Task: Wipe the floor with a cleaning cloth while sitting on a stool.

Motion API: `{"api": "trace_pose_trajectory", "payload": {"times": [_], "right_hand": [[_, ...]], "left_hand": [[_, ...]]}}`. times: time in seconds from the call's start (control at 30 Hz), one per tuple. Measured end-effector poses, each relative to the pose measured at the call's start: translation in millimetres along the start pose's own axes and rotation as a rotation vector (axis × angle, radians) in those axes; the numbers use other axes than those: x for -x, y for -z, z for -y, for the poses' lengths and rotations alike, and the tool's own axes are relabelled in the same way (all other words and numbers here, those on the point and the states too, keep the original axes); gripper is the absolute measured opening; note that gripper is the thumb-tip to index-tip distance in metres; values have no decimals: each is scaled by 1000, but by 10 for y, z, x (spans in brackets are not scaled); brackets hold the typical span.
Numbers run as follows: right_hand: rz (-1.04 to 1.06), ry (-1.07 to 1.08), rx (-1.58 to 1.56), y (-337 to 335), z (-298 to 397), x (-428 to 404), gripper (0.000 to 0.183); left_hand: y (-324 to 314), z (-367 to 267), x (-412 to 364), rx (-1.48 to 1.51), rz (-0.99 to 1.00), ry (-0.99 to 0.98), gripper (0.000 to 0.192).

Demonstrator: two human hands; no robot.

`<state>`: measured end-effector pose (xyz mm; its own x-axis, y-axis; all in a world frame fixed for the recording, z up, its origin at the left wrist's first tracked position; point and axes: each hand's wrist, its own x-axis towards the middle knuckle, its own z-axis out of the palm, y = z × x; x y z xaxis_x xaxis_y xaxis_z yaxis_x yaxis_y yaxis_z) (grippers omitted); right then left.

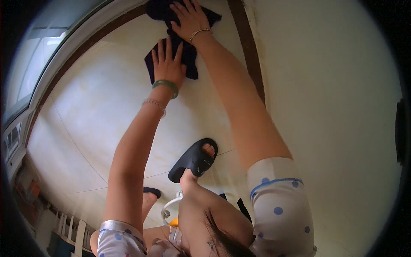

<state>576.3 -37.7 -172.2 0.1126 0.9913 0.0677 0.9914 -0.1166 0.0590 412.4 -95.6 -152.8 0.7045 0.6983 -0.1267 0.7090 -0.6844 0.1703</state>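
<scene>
A dark, nearly black cloth lies bunched and twisted on the pale tiled floor, at the top of the view. My left hand rests palm down on its nearer part, fingers spread. Farther out, my right hand presses on the far part, also palm down with its fingers apart. Between the two hands the cloth narrows into a crumpled strip. Its far edge meets the top of the picture. Whether it is a garment or a rag, I cannot tell.
A brown border strip runs along the wall at right. On the left stands a framed glass door or window. My foot in a black slipper is on the tiles. A white curved tube shows between my legs.
</scene>
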Motion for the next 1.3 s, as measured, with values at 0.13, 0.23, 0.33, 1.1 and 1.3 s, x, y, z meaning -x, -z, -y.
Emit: {"api": "trace_pose_trajectory", "payload": {"times": [0.13,0.23,0.33,1.1,1.3], "right_hand": [[-139,-242,13,-45,-433,506,63],[-99,-283,30,-87,-700,978,62],[151,-200,126,106,-584,1387,62],[215,-400,-604,1073,1306,3055,71],[79,-160,-640,550,1110,2276,61]], "left_hand": [[32,-343,-50,-87,117,-115,61],[22,-586,107,-50,189,-285,62],[-14,-657,400,-45,275,-396,61],[167,-20,2715,318,196,-193,67],[228,-106,2297,264,349,-231,68]]}}
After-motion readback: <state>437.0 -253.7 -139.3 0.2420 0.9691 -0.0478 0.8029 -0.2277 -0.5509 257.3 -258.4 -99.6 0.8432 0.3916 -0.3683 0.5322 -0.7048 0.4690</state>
